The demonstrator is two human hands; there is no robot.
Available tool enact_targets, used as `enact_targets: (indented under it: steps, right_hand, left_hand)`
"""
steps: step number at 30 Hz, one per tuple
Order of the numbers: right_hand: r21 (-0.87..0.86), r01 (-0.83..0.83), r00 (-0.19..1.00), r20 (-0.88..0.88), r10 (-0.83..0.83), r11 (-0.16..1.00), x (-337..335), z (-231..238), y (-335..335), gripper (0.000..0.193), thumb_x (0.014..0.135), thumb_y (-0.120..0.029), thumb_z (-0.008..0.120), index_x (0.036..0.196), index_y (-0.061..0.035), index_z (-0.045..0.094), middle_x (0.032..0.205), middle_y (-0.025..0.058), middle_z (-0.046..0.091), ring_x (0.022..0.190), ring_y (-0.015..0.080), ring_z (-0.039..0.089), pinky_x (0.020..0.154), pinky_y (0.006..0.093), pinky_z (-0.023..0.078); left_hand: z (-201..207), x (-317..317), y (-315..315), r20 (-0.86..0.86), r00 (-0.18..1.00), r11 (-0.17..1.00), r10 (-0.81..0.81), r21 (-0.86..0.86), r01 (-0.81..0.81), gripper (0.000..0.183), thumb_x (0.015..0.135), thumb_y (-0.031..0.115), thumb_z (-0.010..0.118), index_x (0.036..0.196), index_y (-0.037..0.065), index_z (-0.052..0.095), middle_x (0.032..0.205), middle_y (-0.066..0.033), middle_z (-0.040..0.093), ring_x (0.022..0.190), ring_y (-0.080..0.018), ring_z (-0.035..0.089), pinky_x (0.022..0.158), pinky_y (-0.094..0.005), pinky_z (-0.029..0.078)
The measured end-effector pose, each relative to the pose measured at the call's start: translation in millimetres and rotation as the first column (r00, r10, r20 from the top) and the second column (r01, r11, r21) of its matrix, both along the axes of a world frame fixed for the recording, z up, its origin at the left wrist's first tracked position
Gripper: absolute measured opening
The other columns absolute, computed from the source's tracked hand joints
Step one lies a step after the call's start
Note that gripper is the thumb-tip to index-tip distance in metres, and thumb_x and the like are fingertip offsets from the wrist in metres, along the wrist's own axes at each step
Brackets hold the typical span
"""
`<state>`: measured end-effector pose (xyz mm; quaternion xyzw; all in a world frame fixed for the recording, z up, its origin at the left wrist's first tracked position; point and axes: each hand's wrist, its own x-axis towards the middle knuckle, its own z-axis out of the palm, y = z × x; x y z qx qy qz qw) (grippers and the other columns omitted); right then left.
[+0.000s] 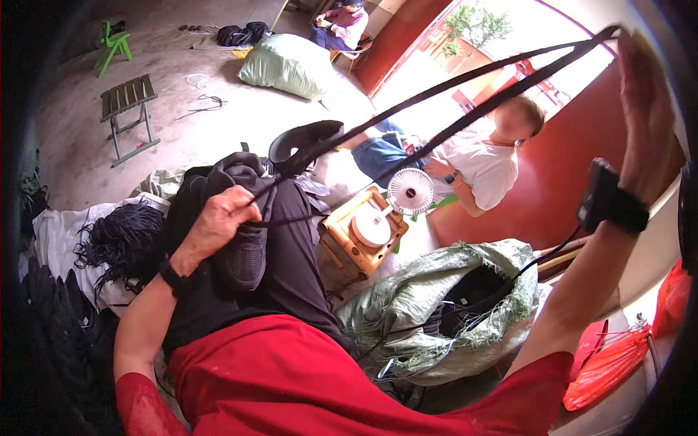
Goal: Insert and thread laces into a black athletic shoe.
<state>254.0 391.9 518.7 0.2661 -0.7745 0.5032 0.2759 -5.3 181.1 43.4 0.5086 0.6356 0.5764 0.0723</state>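
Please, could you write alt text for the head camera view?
A black cord stretches between the left hand, beside a dark shoe, and the raised right hand. Nearby are a white fan, an open sack and a person in white.

Daylight pours through a wide doorway (545, 36) beside a red wall (531, 207), washing out the pale floor (73, 156). A slatted folding stool (129, 96) stands near a small green chair (114, 49).
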Motion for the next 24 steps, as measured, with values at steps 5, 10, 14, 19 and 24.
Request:
enact_targets:
  steps: [5,10,14,19,24]
  right_hand:
    - [-0.228,0.497,0.860,0.001,-0.511,0.837,45.7,-80.0,104.1,0.028,0.100,-0.025,0.056,0.116,-0.0021,0.061,0.112,0.0112,0.064,0.102,0.0168,0.061,0.094,0.0304,0.052]
    - [-0.464,0.484,0.873,0.192,-0.449,0.742,111.6,-225.4,249.2,0.026,0.102,-0.028,0.049,0.110,-0.0058,0.060,0.109,0.0098,0.067,0.094,0.0179,0.063,0.085,0.0318,0.051]
    - [-0.848,0.516,0.754,0.384,-0.533,0.120,150.2,-399.4,326.7,0.022,0.103,-0.021,0.044,0.111,-0.0048,0.057,0.098,0.0099,0.068,0.068,0.0155,0.059,0.061,0.0270,0.050]
    - [-0.555,0.832,0.497,0.758,-0.422,-0.015,68.6,-562.6,275.8,0.010,0.094,-0.010,0.056,0.103,-0.0125,0.060,0.075,-0.0043,0.057,0.046,0.0038,0.037,0.037,0.0200,0.028]
    - [-0.355,0.755,0.580,0.753,-0.310,0.552,-58.1,-579.3,116.1,0.016,0.097,-0.028,0.062,0.103,-0.0142,0.066,0.066,-0.0066,0.054,0.050,0.0013,0.039,0.046,0.0178,0.031]
  left_hand:
    - [-7.3,-5.8,-20.3,0.538,0.795,0.959,-0.279,0.206,0.196,0.018,0.097,0.018,0.059,0.088,0.004,0.066,0.093,-0.0018,0.063,0.089,-0.0101,0.057,0.086,-0.0264,0.044]
    - [-2.0,-31.5,-49.9,0.779,0.473,0.896,-0.412,0.441,0.053,0.023,0.099,0.030,0.056,0.088,0.010,0.061,0.088,-0.0008,0.060,0.097,-0.0157,0.061,0.084,-0.0343,0.052]
    - [-14.5,-87.0,-87.7,0.737,0.421,0.785,-0.528,0.613,-0.088,0.016,0.101,0.025,0.053,0.098,0.010,0.059,0.079,0.0034,0.054,0.089,-0.0138,0.061,0.088,-0.0357,0.051]
    - [-42.5,-174.1,-150.9,0.720,0.463,0.722,-0.517,0.657,-0.216,0.013,0.101,0.017,0.051,0.102,0.009,0.061,0.083,0.0014,0.060,0.097,-0.0187,0.061,0.092,-0.0380,0.049]
    - [-55.8,-222.7,-223.0,0.874,0.388,0.702,-0.292,0.471,-0.534,0.019,0.101,0.021,0.050,0.098,0.006,0.060,0.096,-0.0060,0.064,0.101,-0.0259,0.063,0.093,-0.0434,0.050]
